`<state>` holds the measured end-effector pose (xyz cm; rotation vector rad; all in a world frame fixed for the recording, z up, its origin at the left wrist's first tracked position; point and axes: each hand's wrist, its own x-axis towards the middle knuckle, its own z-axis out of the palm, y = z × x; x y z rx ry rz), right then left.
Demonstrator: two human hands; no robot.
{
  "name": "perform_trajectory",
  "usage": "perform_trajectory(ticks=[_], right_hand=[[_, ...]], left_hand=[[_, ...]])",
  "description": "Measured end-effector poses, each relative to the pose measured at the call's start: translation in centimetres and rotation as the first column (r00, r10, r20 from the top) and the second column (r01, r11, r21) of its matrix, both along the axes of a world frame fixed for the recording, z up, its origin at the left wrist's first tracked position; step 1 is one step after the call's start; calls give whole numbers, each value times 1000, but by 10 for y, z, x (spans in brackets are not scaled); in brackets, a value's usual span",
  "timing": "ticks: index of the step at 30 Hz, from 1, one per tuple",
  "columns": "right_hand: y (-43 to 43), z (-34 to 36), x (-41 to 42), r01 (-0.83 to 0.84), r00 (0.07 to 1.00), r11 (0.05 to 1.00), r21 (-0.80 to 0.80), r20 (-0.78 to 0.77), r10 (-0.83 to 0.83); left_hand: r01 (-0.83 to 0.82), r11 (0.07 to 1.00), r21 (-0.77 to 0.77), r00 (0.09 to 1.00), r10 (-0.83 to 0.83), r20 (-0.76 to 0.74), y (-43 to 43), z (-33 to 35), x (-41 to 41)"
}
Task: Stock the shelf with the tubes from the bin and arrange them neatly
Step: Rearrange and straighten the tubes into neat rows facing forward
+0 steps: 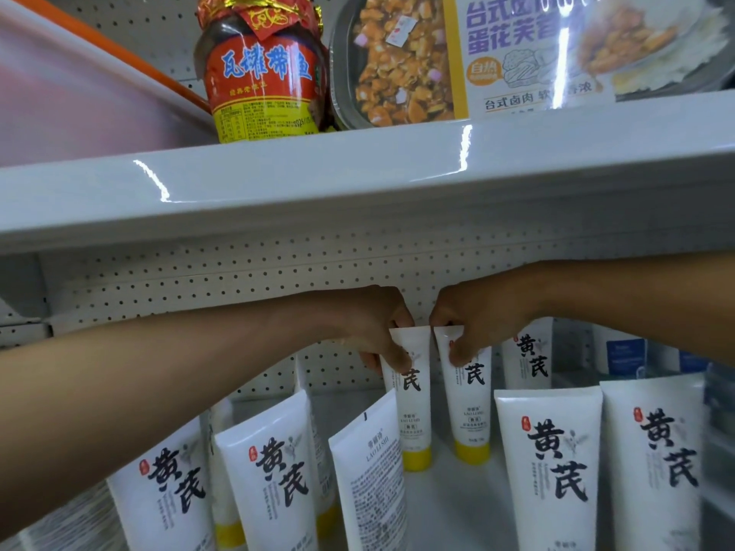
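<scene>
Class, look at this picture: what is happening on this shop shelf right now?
A person is stocking white tubes with yellow caps. The left hand pinches the top of one upright tube, and the right hand pinches the tube beside it; both stand cap-down toward the back of the lower shelf. More tubes stand in front, one turned back-side out. A jar sits on the shelf above.

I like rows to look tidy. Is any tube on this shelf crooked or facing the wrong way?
Yes. One front-row tube leans sideways and shows its small-print back, while its neighbours show the big black characters. The left hand and right hand each pinch the top of an upright tube behind it.
</scene>
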<state>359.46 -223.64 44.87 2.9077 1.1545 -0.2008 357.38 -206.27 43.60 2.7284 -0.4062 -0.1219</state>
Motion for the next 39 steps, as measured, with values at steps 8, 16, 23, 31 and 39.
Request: perform_trajectory(ticks=[8, 16, 23, 31, 39], right_hand=[[1, 0, -2, -10, 1000, 1000, -18, 13, 10], [2, 4, -8, -35, 999, 999, -17, 38, 35], [0, 13, -19, -37, 997, 999, 14, 65, 36], [-1, 4, -18, -2, 998, 1000, -21, 62, 4], [-2, 3, -16, -19, 998, 1000, -1, 66, 19]], left_hand=[[-16, 999, 36, 1000, 17, -20, -3, 1, 2], [-4, 994, 108, 1000, 4, -1, -4, 2, -4], [21, 990, 137, 999, -26, 32, -5, 1, -13], [0, 995, 96, 996, -8, 87, -9, -4, -11], [-16, 988, 153, 997, 4, 78, -14, -1, -16]])
